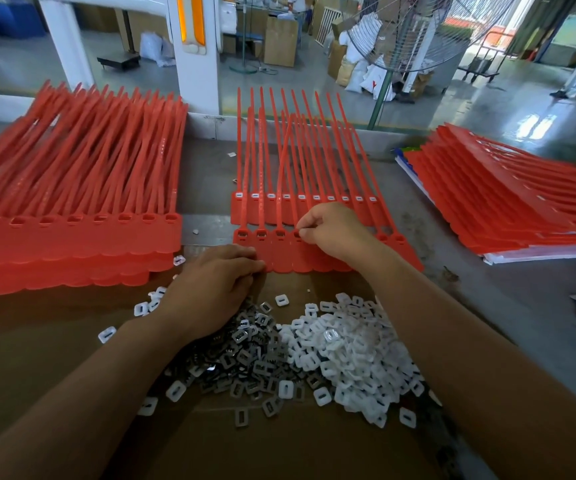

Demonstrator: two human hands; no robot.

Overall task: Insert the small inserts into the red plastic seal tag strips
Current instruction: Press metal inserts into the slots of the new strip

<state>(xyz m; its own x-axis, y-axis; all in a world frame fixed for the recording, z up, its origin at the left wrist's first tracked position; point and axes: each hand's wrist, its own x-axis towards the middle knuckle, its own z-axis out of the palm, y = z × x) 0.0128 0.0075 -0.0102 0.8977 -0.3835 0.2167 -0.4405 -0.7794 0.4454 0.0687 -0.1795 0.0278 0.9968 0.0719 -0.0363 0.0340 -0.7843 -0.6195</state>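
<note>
A sheet of joined red seal tag strips [281, 252] lies in the middle of the table, over a second sheet [269, 211] whose sockets hold white inserts. My right hand [331, 230] pinches a small insert at the fourth socket of the near sheet. Curled fingers of my left hand [213, 282] press on the sheet's near left edge; whether they hold anything is hidden. Piles of grey metal inserts [255, 358] and white plastic inserts [352, 351] lie on cardboard between my forearms.
A thick stack of red tag sheets [72, 202] sits at the left, another stack [508, 199] at the right over papers. Loose white inserts [106, 334] are scattered on the cardboard [37, 341]. A standing fan [418, 32] and a white post [193, 46] rise behind the table.
</note>
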